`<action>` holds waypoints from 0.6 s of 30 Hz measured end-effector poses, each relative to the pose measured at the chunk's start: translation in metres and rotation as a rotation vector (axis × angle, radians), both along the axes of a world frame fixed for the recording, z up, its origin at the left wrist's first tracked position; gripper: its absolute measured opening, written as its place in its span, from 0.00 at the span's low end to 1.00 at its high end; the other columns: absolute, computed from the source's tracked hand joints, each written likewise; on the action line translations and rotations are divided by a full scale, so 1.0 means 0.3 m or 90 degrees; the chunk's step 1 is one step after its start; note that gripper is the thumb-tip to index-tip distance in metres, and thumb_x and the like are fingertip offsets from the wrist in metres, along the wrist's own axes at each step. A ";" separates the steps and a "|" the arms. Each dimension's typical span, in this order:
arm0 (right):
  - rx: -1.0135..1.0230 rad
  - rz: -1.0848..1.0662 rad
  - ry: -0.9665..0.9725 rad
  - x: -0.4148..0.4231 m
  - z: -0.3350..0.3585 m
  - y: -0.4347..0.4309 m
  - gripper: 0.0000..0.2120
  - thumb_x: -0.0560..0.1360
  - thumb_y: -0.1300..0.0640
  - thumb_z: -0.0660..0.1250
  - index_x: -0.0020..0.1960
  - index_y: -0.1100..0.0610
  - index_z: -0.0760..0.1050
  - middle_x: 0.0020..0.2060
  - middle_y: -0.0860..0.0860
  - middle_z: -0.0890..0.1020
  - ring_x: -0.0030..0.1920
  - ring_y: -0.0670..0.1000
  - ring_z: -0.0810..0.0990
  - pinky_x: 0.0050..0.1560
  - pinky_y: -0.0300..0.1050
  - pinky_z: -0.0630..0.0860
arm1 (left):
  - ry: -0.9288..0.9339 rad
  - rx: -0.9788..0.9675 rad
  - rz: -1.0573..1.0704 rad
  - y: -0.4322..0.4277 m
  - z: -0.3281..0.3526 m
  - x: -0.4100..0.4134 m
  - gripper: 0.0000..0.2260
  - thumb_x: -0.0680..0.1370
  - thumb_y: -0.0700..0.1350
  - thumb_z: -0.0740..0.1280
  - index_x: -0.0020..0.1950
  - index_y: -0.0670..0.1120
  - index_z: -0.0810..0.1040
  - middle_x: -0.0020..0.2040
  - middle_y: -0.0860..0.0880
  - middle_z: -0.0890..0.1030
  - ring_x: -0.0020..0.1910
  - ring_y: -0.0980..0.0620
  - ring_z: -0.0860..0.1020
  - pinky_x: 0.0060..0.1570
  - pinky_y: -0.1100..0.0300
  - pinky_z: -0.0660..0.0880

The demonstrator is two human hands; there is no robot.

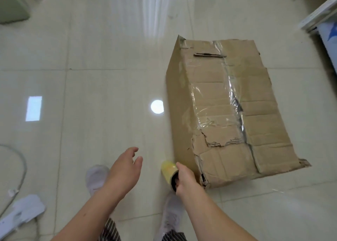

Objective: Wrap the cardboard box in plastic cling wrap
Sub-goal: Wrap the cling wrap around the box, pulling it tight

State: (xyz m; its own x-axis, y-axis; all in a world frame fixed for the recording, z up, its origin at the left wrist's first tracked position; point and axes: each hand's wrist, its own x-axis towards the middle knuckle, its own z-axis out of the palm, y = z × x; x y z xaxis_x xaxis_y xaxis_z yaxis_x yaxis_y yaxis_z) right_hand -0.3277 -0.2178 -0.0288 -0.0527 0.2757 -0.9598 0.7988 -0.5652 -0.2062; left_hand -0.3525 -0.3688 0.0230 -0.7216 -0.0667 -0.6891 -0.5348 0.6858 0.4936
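Cardboard box [228,104] lies on the tile floor [91,95] ahead-right, looks light but torn and floppy at the near corner, so I'd grab sound edges; my right hand [186,182] grips the cling wrap roll [168,167] beside that corner, left hand [125,167] open, empty.

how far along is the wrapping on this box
Early on. Some clear film already shows on the top and left side of the box. The right hand grips the roll by the box's near corner; the left hand is open and holds nothing. The top's right half is bare cardboard, so most of the wrapping is left.
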 end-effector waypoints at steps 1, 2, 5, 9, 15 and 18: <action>0.007 -0.028 0.005 -0.017 -0.022 -0.008 0.21 0.78 0.55 0.63 0.66 0.66 0.69 0.58 0.55 0.76 0.59 0.58 0.75 0.62 0.51 0.71 | -0.005 0.008 -0.019 0.002 -0.020 -0.026 0.18 0.81 0.46 0.57 0.72 0.47 0.65 0.69 0.48 0.71 0.62 0.50 0.73 0.59 0.59 0.68; 0.020 -0.059 -0.002 -0.030 -0.039 -0.014 0.21 0.79 0.54 0.61 0.66 0.67 0.69 0.58 0.55 0.76 0.60 0.59 0.76 0.62 0.52 0.71 | -0.011 0.010 -0.044 0.002 -0.040 -0.051 0.18 0.82 0.47 0.57 0.72 0.47 0.65 0.69 0.48 0.71 0.62 0.50 0.73 0.59 0.60 0.67; 0.078 -0.110 -0.062 -0.056 -0.070 -0.025 0.22 0.81 0.53 0.56 0.69 0.67 0.65 0.65 0.61 0.72 0.64 0.61 0.72 0.64 0.54 0.69 | -0.027 0.009 -0.112 -0.005 -0.099 -0.109 0.18 0.82 0.48 0.56 0.72 0.49 0.64 0.69 0.50 0.70 0.63 0.52 0.72 0.57 0.62 0.66; 0.153 -0.027 -0.086 -0.068 -0.078 -0.043 0.17 0.81 0.63 0.52 0.67 0.71 0.66 0.65 0.64 0.72 0.63 0.63 0.73 0.62 0.54 0.69 | -0.057 0.022 -0.197 -0.032 -0.146 -0.146 0.18 0.82 0.48 0.56 0.72 0.49 0.63 0.68 0.49 0.71 0.64 0.52 0.72 0.60 0.60 0.67; 0.176 0.124 -0.124 -0.056 -0.087 -0.069 0.18 0.80 0.58 0.57 0.64 0.69 0.70 0.61 0.61 0.75 0.60 0.59 0.73 0.58 0.47 0.68 | -0.080 0.009 -0.278 -0.046 -0.190 -0.178 0.18 0.81 0.47 0.56 0.72 0.49 0.64 0.67 0.49 0.72 0.64 0.52 0.72 0.61 0.59 0.69; 0.149 0.235 -0.076 -0.058 -0.081 -0.079 0.10 0.79 0.58 0.56 0.54 0.62 0.73 0.48 0.57 0.75 0.47 0.55 0.72 0.43 0.42 0.67 | -0.086 0.010 -0.298 -0.036 -0.202 -0.176 0.18 0.81 0.48 0.57 0.72 0.50 0.64 0.67 0.49 0.72 0.63 0.52 0.73 0.60 0.59 0.69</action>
